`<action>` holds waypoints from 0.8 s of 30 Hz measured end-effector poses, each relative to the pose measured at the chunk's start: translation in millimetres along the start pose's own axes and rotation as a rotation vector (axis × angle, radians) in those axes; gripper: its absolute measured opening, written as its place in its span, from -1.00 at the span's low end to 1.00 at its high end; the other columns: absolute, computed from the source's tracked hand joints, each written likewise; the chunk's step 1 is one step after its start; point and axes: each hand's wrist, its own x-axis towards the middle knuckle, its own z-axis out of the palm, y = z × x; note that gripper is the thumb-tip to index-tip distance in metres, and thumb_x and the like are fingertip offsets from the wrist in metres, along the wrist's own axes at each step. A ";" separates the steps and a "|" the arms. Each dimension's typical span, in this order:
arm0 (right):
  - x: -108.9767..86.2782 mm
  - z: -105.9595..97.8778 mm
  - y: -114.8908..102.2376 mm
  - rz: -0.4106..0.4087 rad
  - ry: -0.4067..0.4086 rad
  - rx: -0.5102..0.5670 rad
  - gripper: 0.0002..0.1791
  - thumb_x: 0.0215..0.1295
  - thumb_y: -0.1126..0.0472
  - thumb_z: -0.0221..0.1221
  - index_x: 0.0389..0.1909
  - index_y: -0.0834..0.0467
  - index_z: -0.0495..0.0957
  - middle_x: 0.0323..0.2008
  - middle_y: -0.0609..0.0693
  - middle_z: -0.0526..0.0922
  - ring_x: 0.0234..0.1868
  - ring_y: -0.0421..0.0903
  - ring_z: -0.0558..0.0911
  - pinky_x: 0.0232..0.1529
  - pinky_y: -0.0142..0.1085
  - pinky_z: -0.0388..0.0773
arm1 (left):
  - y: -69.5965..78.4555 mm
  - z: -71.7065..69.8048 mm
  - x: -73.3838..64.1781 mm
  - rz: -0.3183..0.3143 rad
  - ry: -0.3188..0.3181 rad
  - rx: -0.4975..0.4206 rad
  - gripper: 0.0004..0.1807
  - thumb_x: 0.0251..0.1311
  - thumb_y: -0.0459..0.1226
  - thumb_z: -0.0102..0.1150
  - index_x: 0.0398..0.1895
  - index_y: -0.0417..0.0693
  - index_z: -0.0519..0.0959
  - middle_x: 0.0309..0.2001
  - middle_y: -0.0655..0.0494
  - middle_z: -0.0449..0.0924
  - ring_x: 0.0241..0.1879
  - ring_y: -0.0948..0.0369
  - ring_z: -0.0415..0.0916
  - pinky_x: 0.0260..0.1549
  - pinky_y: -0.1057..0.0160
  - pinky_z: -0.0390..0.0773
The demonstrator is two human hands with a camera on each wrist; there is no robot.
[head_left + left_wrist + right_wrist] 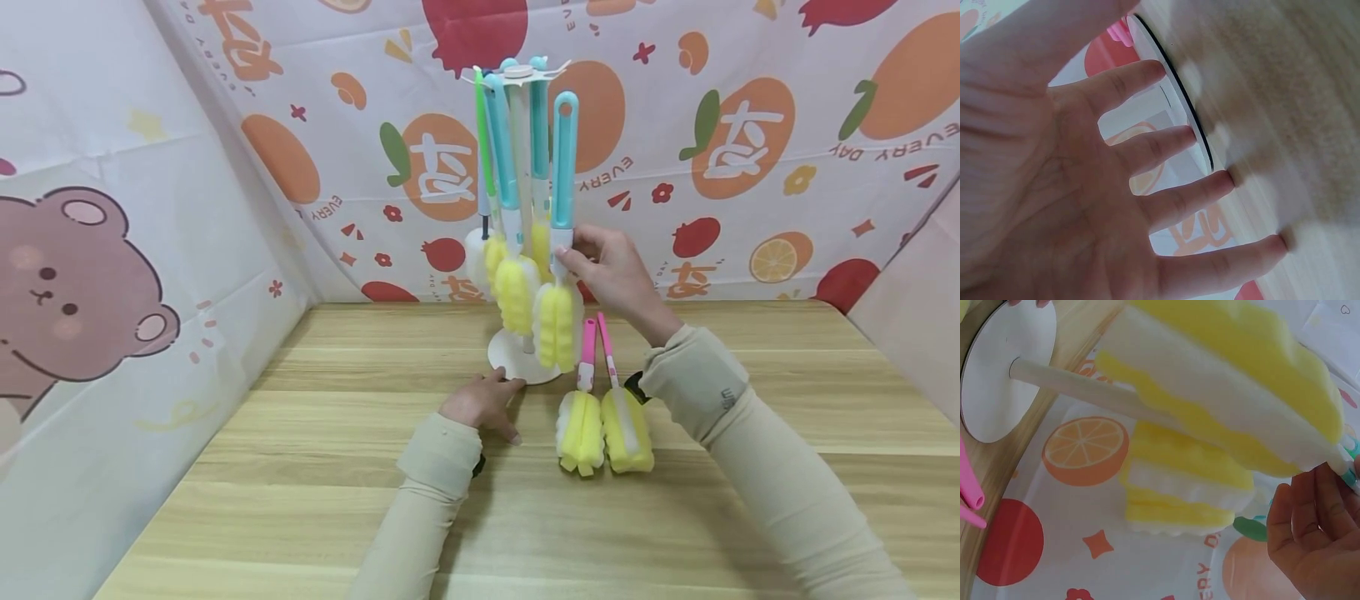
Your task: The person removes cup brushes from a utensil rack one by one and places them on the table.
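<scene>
Cloth-walled booth, wood-grain table [315,433], fruit-print backdrop [652,150]

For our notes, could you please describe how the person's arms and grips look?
Long beige sleeves end in wide cuffs; the right cuff carries small dark lettering. A black item shows beside each cuff. The left grip and right grip are bare.

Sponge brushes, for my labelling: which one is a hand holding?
The rightmost turquoise-handled brush: the right hand pinches its white neck; no hand touches the others.
</scene>
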 end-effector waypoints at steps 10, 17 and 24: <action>-0.9 -8.3 4.7 -0.005 0.030 -0.029 -0.75 0.49 0.34 0.14 0.02 0.45 0.59 -0.16 0.29 0.67 -0.27 -0.04 0.58 -0.14 -0.29 0.60 | 0.6 0.2 -0.8 -0.017 -0.010 -0.029 -0.04 0.08 -0.10 0.55 0.56 0.17 0.27 0.60 -0.02 -0.01 0.51 -0.20 0.01 0.30 -0.27 0.28; -0.2 -11.3 9.6 -0.027 0.044 -0.094 -0.80 0.47 0.34 0.17 -0.09 0.43 0.64 -0.28 0.23 0.65 -0.30 0.05 0.57 -0.29 -0.35 0.55 | 0.9 0.8 -0.2 -0.018 -0.006 -0.022 -0.05 0.08 -0.09 0.55 0.55 0.17 0.28 0.60 -0.02 0.00 0.51 -0.20 0.03 0.28 -0.28 0.30; 0.9 -13.9 12.4 -0.009 0.046 -0.118 -0.77 0.44 0.34 0.20 -0.03 0.43 0.65 -0.26 0.24 0.66 -0.24 0.19 0.57 -0.30 -0.36 0.54 | 0.0 0.9 1.4 -0.024 -0.012 -0.015 -0.04 0.08 -0.09 0.55 0.56 0.19 0.27 0.60 0.00 -0.02 0.52 -0.17 0.01 0.27 -0.28 0.31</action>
